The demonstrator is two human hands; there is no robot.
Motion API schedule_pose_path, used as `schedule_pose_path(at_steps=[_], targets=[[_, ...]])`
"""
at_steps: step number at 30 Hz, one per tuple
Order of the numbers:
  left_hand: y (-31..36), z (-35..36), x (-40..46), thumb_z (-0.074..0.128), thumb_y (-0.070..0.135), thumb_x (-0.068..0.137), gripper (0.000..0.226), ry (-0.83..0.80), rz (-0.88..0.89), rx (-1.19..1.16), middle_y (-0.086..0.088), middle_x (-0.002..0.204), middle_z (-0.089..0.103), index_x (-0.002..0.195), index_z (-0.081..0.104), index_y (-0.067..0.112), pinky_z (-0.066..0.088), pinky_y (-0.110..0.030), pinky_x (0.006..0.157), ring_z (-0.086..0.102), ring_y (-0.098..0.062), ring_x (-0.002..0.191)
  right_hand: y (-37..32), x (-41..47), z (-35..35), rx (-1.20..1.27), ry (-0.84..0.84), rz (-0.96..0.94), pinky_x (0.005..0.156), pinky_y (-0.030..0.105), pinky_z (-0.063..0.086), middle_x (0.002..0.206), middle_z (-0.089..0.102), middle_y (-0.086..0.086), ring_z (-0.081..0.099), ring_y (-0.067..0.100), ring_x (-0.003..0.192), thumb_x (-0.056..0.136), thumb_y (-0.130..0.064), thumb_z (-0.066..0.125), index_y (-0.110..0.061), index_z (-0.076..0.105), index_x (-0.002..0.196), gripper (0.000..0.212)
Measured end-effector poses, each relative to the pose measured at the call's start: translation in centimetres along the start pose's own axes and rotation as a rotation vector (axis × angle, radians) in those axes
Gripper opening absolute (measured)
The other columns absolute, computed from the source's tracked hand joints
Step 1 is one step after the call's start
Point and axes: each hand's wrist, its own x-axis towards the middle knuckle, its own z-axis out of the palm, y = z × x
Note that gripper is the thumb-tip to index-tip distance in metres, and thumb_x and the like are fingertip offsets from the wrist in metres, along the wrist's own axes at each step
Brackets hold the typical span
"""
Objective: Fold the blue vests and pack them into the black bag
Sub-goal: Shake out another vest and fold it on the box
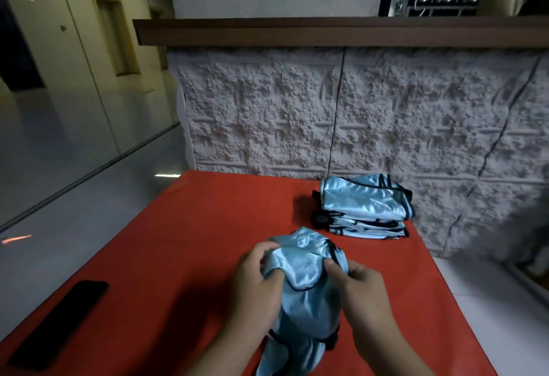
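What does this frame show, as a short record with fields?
surface: red table
in hand: one blue vest, bunched, unfolded
left hand: gripping vest's left side
right hand: pinching vest's right side
stack: folded vests at table's far right, by the wall
black bag: dark fabric shows under stack, cannot confirm
other: phone at near left

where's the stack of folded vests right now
In the head view the stack of folded vests sits at the far right of the red table, against the textured wall.

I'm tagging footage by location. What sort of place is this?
Probably a lobby or reception area: a textured stone-clad counter with a dark wooden ledge, and a glossy tiled corridor floor.
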Motion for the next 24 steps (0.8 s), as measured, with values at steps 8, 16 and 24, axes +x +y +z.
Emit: schedule_pose_path(at_steps=[8, 16, 24], targets=[[-0.1, 0.5, -0.6, 0.070, 0.034, 0.064, 0.088, -0.486, 0.336, 0.337, 0.024, 0.143, 0.044, 0.147, 0.041, 0.034, 0.037, -0.020, 0.111, 0.041, 0.005, 0.136, -2.2, 0.5, 1.4, -0.241, 0.036, -0.134, 0.062, 0.033, 0.050, 0.067, 0.073, 0.002, 0.062, 0.010, 0.058, 0.086, -0.014, 0.076, -0.012, 0.071, 0.075, 0.012], [0.7, 0.1, 0.9, 0.061, 0.011, 0.078, 0.036, -0.205, -0.110, -0.283, 0.003, 0.100, 0.078, 0.109, 0.074, 0.023, 0.057, -0.037, 0.084, 0.073, -0.018, 0.096, -5.9, 0.2, 0.4, 0.359, -0.184, 0.033, 0.060, 0.029, 0.054, 0.076, 0.069, 0.011, 0.065, 0.024, 0.069, 0.096, -0.020, 0.062, -0.011, 0.064, 0.121, 0.027], [2.9, -0.8, 1.4, 0.039, 0.023, 0.098, 0.047, -0.404, -0.459, -0.993, -0.026, 0.127, 0.066, 0.129, 0.065, -0.002, 0.048, -0.052, 0.103, 0.064, -0.041, 0.119, -3.8, 0.6, -0.7, -0.109, -0.241, 0.020, 0.081, 0.023, 0.059, 0.112, 0.072, -0.011, 0.071, -0.002, 0.097, 0.085, -0.011, 0.080, -0.033, 0.056, 0.131, 0.056]])
